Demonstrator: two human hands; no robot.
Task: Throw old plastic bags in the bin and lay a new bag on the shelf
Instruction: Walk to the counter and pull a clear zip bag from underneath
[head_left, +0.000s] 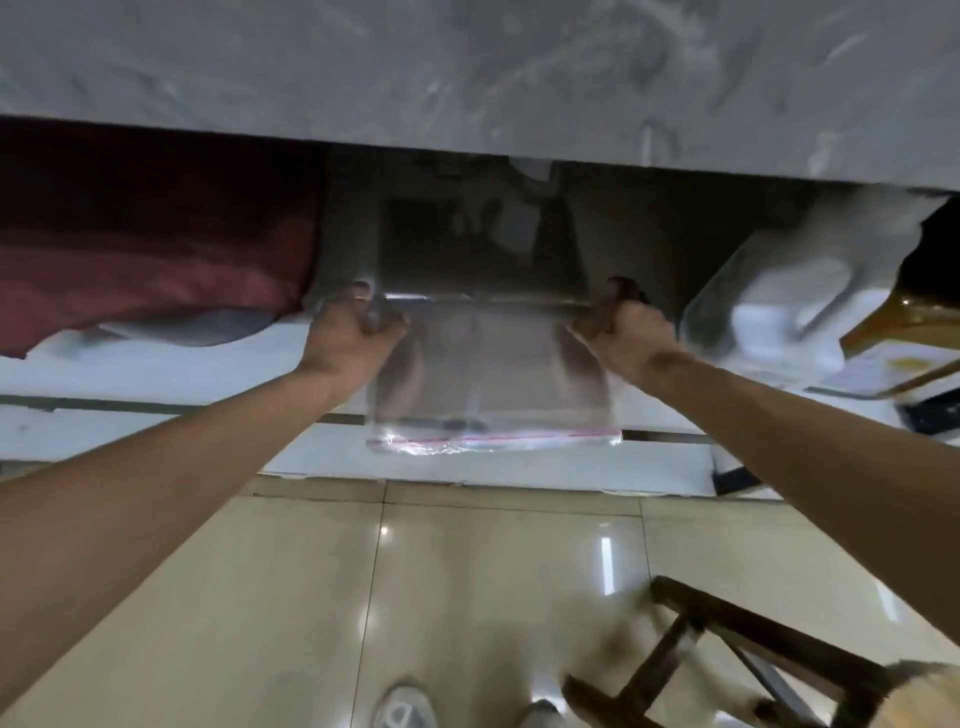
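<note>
A clear plastic bag (491, 374) with a red zip strip along its near edge hangs spread between my two hands over the front of the white shelf (156, 374). My left hand (353, 332) grips the bag's far left corner. My right hand (623, 332) grips its far right corner. The bag's lower edge drapes over the shelf's front lip. No bin is in view.
A grey marbled slab (467, 67) overhangs the shelf. Dark red cloth (145, 249) lies at the shelf's left; a clear box with white items (810, 291) and an amber piece (914, 317) at the right. A wooden stool (727, 665) stands on the tiled floor near my feet.
</note>
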